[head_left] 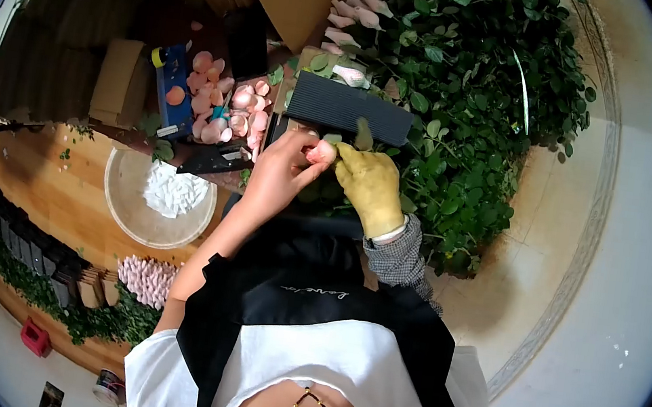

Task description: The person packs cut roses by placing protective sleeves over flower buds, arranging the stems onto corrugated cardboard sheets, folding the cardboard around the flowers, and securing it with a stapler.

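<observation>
A pink rose (320,152) is between my two hands in front of my apron. My bare left hand (282,167) is closed, with thumb and fingers around the rose's petals. In a yellow glove, my right hand (370,186) has its fingers closed at the base of the same bloom; the stem is mostly hidden. Just beyond the hands lies a dark ribbed block (350,109), with a leaf over its near edge. Loose pink petals (249,113) are heaped on the bench left of my left hand.
Leafy rose stems (466,123) fill the right side, with wrapped pink blooms (359,14) at the back. A blue box (174,91) stands by the petals. At left, a round tub (115,214) holds white sleeves (175,190). Cardboard (298,1) stands behind; bundled wrapped roses (146,280) lie lower left.
</observation>
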{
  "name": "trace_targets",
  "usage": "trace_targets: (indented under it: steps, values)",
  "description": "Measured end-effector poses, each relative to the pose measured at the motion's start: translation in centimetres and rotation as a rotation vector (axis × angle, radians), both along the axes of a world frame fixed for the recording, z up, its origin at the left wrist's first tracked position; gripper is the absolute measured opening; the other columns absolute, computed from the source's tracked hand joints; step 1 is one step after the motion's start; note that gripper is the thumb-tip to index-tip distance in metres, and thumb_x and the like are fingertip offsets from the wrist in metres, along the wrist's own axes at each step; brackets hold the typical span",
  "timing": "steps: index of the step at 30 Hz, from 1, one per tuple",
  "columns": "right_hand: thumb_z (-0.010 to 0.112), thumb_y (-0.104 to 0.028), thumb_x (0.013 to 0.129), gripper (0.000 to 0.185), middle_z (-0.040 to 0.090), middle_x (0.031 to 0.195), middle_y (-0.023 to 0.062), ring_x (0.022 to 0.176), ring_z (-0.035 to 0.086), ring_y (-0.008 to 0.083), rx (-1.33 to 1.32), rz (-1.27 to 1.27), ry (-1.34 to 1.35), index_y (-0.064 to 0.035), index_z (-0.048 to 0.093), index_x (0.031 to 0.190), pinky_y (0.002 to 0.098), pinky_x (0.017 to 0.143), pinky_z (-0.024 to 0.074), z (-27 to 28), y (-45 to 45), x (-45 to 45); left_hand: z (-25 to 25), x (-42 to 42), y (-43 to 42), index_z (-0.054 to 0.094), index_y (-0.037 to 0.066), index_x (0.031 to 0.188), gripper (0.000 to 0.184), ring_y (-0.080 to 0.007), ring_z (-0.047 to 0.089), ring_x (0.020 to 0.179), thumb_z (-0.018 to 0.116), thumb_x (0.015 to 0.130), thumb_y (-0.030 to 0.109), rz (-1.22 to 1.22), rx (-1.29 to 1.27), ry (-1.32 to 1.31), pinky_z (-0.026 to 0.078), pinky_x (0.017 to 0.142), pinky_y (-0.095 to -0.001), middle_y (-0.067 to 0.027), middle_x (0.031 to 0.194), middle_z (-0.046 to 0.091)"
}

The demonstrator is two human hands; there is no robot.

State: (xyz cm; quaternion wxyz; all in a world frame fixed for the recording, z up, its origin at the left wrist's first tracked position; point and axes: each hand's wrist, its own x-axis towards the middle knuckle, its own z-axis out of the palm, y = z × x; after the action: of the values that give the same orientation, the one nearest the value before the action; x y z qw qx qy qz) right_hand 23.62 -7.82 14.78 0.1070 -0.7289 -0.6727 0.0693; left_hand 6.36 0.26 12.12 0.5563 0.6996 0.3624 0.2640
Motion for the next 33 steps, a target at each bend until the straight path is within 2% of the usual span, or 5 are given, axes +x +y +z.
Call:
trace_targets:
  steps: [3, 11, 19, 29, 33]
  values:
    - [0.072, -0.018, 0.082, 0.017, 0.067, 0.069, 0.0082, 0.067, 0.067, 0.0281, -0.019, -0.032, -0.005, -0.0102, 0.068, 0.097, 0.0419, 0.066, 0.0521, 0.1, -0.3, 0.2, 0.4, 0.0, 0.1, 0.066, 0.006, 0.108, 0.032, -0.0299, 0.065, 0.099, 0.081, 0.08, 0.009, 0.007, 0.232, -0.063, 0.055, 0.071, -0.0363, -0.0097, 0.107, 0.065]
    - [0.071, -0.015, 0.082, 0.015, 0.069, 0.074, 0.0087, 0.07, 0.067, 0.0305, 0.011, -0.111, 0.074, -0.0104, 0.068, 0.096, 0.0425, 0.068, 0.0537, 0.0, -0.7, 0.1, 0.4, 0.4, 0.3, 0.069, 0.009, 0.11, 0.034, -0.0293, 0.059, 0.108, 0.081, 0.078, 0.008, 0.099, 0.206, -0.197, 0.05, 0.089, -0.0399, -0.0099, 0.116, 0.062]
    - [0.07, -0.014, 0.082, 0.021, 0.071, 0.08, 0.0108, 0.076, 0.068, 0.0312, -0.057, -0.065, 0.019, -0.0096, 0.069, 0.102, 0.0438, 0.074, 0.0541, 0.6, -0.9, -0.2, 2.3, 0.2, 1.2, 0.073, 0.012, 0.099, 0.025, -0.0349, 0.056, 0.114, 0.081, 0.076, 0.01, -0.07, 0.574, -0.016, 0.048, 0.093, -0.0447, -0.0101, 0.118, 0.062]
    - [0.07, -0.017, 0.085, 0.011, 0.068, 0.072, 0.0121, 0.068, 0.067, 0.0317, -0.037, -0.118, 0.133, -0.0102, 0.068, 0.093, 0.044, 0.069, 0.054, 1.3, 0.0, 0.2, -0.3, -3.3, 1.1, 0.078, 0.013, 0.093, 0.015, -0.0328, 0.054, 0.119, 0.08, 0.078, 0.008, 0.045, 0.307, -0.035, 0.043, 0.101, -0.0428, -0.0087, 0.127, 0.062]
    - [0.07, -0.021, 0.087, 0.012, 0.068, 0.071, 0.0111, 0.066, 0.067, 0.0302, 0.021, -0.125, 0.069, -0.0106, 0.068, 0.093, 0.0418, 0.067, 0.0533, 0.7, 0.6, -0.2, -1.6, -4.7, 1.8, 0.061, 0.01, 0.132, 0.05, -0.0379, 0.054, 0.12, 0.077, 0.084, 0.01, 0.326, 0.527, 0.549, 0.043, 0.101, -0.0463, -0.0178, 0.13, 0.057]
